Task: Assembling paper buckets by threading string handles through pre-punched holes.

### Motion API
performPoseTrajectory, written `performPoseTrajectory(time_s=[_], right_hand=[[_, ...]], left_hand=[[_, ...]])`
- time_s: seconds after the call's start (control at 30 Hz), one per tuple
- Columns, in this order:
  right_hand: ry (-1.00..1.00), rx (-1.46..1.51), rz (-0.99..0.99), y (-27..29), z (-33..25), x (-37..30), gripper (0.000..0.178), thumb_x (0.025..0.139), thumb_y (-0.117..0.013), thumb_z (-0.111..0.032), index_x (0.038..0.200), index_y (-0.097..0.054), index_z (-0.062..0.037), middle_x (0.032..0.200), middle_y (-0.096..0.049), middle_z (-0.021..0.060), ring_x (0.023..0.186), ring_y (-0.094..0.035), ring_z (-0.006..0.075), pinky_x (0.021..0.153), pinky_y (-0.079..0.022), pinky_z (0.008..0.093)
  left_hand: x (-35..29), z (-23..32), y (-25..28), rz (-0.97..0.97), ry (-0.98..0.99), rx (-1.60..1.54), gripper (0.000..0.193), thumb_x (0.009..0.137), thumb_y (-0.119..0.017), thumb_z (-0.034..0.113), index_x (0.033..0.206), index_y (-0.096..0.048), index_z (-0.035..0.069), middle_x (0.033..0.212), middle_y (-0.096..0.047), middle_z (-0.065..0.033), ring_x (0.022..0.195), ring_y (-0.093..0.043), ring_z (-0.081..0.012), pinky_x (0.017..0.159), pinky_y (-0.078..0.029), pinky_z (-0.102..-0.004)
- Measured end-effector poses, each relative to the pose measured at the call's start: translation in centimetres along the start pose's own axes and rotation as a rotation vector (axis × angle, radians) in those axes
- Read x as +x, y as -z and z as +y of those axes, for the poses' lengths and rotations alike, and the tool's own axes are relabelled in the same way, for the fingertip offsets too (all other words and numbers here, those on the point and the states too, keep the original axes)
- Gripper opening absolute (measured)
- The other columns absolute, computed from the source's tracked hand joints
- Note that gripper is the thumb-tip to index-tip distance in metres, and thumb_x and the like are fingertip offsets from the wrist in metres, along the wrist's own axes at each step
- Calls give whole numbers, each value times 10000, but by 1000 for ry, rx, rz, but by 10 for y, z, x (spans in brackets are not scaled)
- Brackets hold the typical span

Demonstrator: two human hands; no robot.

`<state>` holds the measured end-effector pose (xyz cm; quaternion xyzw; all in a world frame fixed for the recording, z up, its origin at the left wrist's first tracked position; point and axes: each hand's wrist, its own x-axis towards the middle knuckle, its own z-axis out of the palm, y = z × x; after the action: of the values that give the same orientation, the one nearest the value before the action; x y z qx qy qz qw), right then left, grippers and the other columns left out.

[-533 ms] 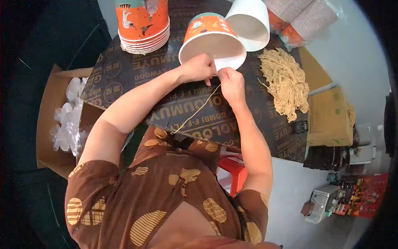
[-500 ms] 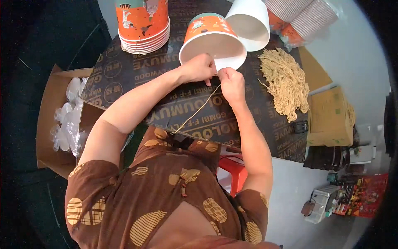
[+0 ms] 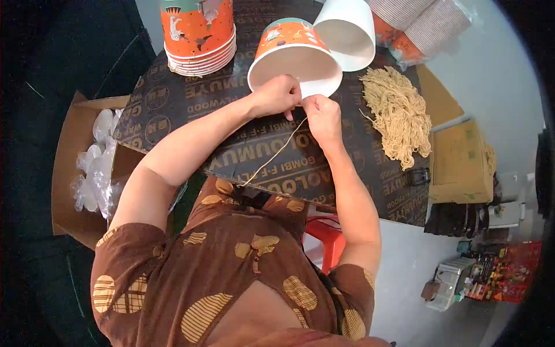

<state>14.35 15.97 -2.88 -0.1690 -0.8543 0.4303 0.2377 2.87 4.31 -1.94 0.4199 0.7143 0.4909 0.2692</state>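
An orange paper bucket (image 3: pixel 295 63) lies tipped with its white mouth toward me, at the middle of the dark table. Right at its rim, my left hand (image 3: pixel 278 95) and my right hand (image 3: pixel 322 118) meet, both with fingers pinched. Between them they grip a thin beige string (image 3: pixel 277 151), whose loose length trails down to the table's near edge. My fingertips hide where the string meets the rim, so I cannot tell whether it passes through the bucket's wall.
A stack of orange buckets (image 3: pixel 199 40) stands at the back left. Another white-mouthed bucket (image 3: pixel 348 37) lies behind the first. To the right are a heap of beige strings (image 3: pixel 399 115), wrapped bucket stacks (image 3: pixel 428 34) and a cardboard box (image 3: pixel 461 165). An open carton (image 3: pixel 66 168) with clear plastic pieces sits at left.
The tipped bucket has shifted very slightly to the left. Both hands keep nearly the same pinch at its rim.
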Motion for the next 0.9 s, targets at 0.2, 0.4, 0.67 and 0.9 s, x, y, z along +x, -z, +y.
performPoseTrajectory(time_s=[0.2, 0.4, 0.67, 0.9], right_hand=[[42, -62, -21, 6, -9, -3, 168, 832, -576, -125, 822, -646, 28, 701, -631, 202, 648, -645, 288, 623, -488, 367], [53, -117, -74, 10, -4, -7, 164, 827, -560, -130, 831, -654, 5, 745, -645, 206, 709, -657, 340, 646, -496, 399], [101, -235, -108, 11, -3, -9, 175, 835, -547, -163, 812, -655, -27, 748, -634, 221, 726, -629, 406, 647, -490, 458], [236, -367, -197, 19, -4, -12, 145, 843, -534, -97, 816, -637, 2, 704, -594, 224, 652, -630, 365, 588, -474, 396]], left_hand=[[4, -5, 4, -22, 105, -212, 152, 864, -539, 47, 727, -538, -19, 698, -533, -59, 608, -571, -141, 523, -570, -299], [2, -3, 4, -3, 104, -233, 139, 846, -508, 30, 717, -529, -16, 673, -529, -63, 572, -560, -144, 506, -558, -293], [2, 3, -1, 109, 129, -164, 149, 844, -472, 20, 720, -536, -32, 633, -532, -78, 486, -552, -160, 411, -518, -299], [8, -1, -6, 181, 153, -25, 136, 814, -452, -6, 717, -534, -56, 617, -548, -111, 448, -582, -190, 367, -473, -306]])
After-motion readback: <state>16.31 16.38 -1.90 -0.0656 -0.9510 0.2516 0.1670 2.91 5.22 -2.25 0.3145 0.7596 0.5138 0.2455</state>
